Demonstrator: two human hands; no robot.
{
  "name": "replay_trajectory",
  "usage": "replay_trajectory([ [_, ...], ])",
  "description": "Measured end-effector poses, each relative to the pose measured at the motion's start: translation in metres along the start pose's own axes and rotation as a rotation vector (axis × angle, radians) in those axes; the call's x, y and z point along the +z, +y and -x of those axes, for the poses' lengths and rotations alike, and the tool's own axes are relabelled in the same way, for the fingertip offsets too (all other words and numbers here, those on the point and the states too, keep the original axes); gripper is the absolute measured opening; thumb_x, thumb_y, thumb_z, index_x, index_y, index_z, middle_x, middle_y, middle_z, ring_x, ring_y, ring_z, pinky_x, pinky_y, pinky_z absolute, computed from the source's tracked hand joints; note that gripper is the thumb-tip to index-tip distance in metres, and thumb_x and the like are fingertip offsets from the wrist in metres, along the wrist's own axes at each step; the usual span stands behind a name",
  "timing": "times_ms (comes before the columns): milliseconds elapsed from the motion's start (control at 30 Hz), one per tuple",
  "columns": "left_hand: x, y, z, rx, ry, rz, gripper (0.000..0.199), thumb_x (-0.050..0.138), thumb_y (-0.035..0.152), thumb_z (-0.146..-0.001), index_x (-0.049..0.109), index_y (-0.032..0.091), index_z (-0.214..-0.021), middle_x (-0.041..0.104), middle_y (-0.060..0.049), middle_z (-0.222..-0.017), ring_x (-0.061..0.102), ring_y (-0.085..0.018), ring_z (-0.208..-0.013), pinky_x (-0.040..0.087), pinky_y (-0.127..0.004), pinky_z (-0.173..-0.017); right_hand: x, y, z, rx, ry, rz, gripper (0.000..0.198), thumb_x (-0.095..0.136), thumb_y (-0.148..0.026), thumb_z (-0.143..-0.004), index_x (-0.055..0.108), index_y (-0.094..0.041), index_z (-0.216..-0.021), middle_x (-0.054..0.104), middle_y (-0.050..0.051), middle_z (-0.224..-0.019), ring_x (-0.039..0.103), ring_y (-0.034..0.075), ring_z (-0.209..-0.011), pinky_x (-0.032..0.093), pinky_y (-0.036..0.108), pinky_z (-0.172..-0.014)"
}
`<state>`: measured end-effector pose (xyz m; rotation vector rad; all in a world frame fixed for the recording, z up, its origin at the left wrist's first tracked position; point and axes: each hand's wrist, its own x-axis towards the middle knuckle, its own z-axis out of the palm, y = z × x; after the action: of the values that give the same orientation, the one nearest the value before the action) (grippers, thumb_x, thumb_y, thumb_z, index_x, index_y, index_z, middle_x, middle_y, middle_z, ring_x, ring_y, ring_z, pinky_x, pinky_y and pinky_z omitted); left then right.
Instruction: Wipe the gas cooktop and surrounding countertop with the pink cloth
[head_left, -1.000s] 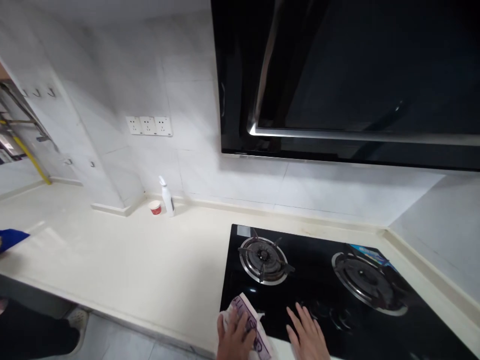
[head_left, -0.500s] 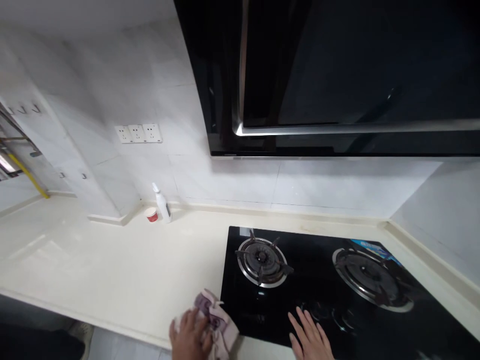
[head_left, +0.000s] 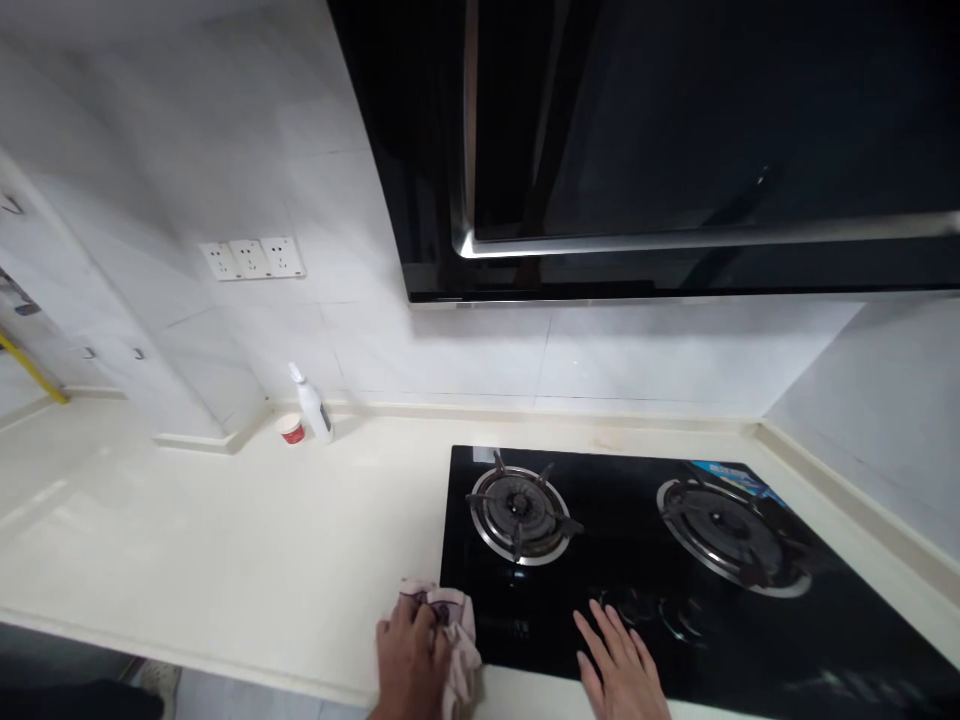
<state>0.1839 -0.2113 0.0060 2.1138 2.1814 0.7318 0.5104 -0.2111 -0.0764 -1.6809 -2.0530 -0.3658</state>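
My left hand [head_left: 411, 662] presses down on a pinkish-white cloth [head_left: 459, 640] with purple patterning, its fingers curled into the fabric. The cloth lies bunched on the cream countertop [head_left: 300, 570], against the left front corner of the black glass gas stove [head_left: 600, 540]. Flat on the stove's front edge rests my right hand [head_left: 624, 668], fingers spread and holding nothing. Just beyond its fingertips are the dark control knobs [head_left: 637, 608]. The left burner [head_left: 520, 510] and the right burner [head_left: 731, 535] both carry dark pan supports.
A white spray bottle [head_left: 311, 405] and a small red-and-white cup [head_left: 290, 428] stand by the back wall. Above the stove hangs a black range hood [head_left: 637, 150]. Wall sockets [head_left: 253, 259] sit to its left. A shoe [head_left: 160, 685] shows on the floor at lower left.
My left hand and the cloth have shifted a little to the right, close against the stove's edge. My right hand stays nearly in place. The view has tilted and turned slightly.
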Motion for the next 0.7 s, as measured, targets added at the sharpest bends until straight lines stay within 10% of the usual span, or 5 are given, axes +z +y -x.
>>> replay_trajectory([
  [267, 0.052, 0.055, 0.034, 0.308, -0.088, 0.157, 0.021, 0.073, 0.046, -0.077, 0.074, 0.033, -0.095, 0.068, -0.007, -0.101, 0.061, -0.026, -0.095, 0.045, -0.045, -0.086, 0.002, 0.003, 0.001, -0.007, -0.015, 0.038, 0.051, 0.042, -0.048, -0.095, 0.06, -0.026, -0.138, 0.05, 0.006, -0.151, 0.042, 0.029, -0.14, 0.032, 0.049, -0.113],
  [400, 0.066, 0.07, 0.043, 0.527, -0.069, 0.123, 0.039, 0.071, 0.059, -0.072, 0.072, 0.042, -0.107, 0.067, -0.007, -0.122, 0.056, -0.037, -0.111, 0.039, -0.051, -0.089, 0.004, 0.006, 0.004, 0.001, -0.047, 0.017, 0.05, 0.041, -0.046, -0.095, 0.06, -0.026, -0.137, 0.05, 0.006, -0.15, 0.042, 0.029, -0.141, 0.03, 0.05, -0.114],
  [700, 0.016, -0.031, 0.063, 0.369, 0.068, -0.012, 0.03, 0.071, 0.054, -0.073, 0.07, 0.042, -0.101, 0.069, -0.004, -0.124, 0.055, -0.035, -0.113, 0.032, -0.056, -0.102, 0.006, 0.01, 0.007, 0.019, -0.031, 0.014, 0.054, 0.037, -0.049, -0.093, 0.062, -0.025, -0.134, 0.054, 0.006, -0.147, 0.046, 0.028, -0.138, 0.034, 0.049, -0.112],
])
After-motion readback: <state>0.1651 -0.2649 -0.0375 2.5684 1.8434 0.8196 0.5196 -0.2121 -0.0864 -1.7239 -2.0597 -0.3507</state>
